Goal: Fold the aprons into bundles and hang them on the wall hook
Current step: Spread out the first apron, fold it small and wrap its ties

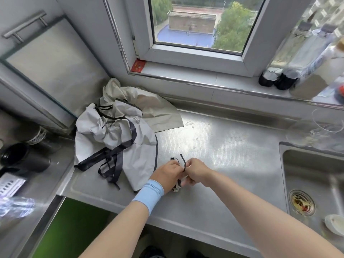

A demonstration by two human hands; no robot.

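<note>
Apron bundle (176, 188), small and rolled, is held just above the steel counter (223, 146) near its front edge. It is gripped by the curled left hand (165, 174), while its black strap (183, 162) is pinched by the right hand (197, 173). Crumpled loose aprons (115, 131) are piled to the left.

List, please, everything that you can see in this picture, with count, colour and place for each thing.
apron bundle: one, white with a black strap, between the hands
loose aprons: at least two, pale grey and beige, heaped at the counter's left rear
counter: one, steel, below the window
window: one, white frame, behind the counter
sink: one, steel, at the right
bottles: several, clear, on the right sill
wristband: one, light blue, left wrist
left hand: one, gripping the bundle
right hand: one, pinching its strap
</note>
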